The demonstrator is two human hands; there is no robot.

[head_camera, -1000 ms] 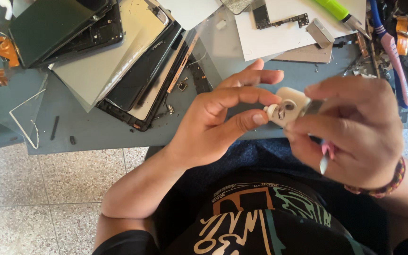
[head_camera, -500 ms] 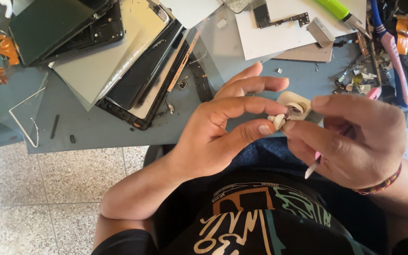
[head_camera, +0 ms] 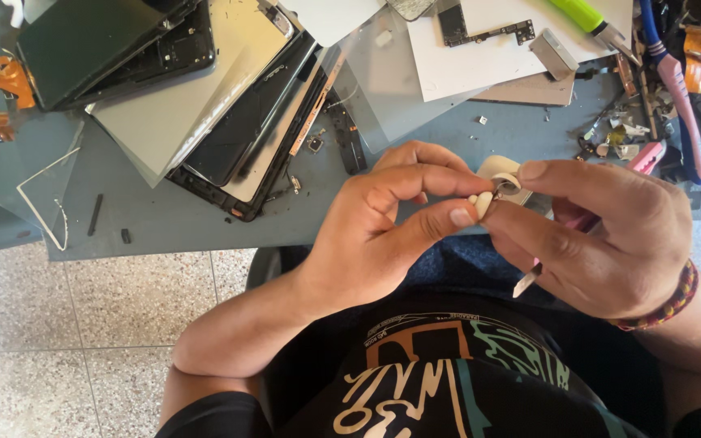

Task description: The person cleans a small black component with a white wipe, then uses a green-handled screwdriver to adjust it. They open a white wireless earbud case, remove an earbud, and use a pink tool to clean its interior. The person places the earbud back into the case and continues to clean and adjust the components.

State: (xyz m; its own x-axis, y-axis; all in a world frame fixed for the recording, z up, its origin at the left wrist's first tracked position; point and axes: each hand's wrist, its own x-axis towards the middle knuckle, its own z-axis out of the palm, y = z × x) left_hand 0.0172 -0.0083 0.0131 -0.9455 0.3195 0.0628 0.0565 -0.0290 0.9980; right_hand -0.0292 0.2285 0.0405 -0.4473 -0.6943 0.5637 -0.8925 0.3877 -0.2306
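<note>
Over grey bench [head_camera: 204,219] edge, tiled floor [head_camera: 58,324] below, both hands' grips, left hand [head_camera: 383,227], right hand [head_camera: 602,235], pinching small white part [head_camera: 492,191]

Torso: black T-shirt [head_camera: 448,381] with a printed chest graphic in cream, orange and teal.
Lettering: large, cream, curved across the lower front.
Legs: dark blue trousers [head_camera: 464,264].
Right wrist: braided bracelet [head_camera: 668,302], red and dark strands.
Left hand [head_camera: 383,223]: bare, forearm uncovered.
Right hand [head_camera: 602,235]: bare, no rings visible.

A single head-worn camera looks steeply down, close over the person's lap. It faces the near edge of the bench [head_camera: 204,235], with tiled floor [head_camera: 66,324] at left.
</note>
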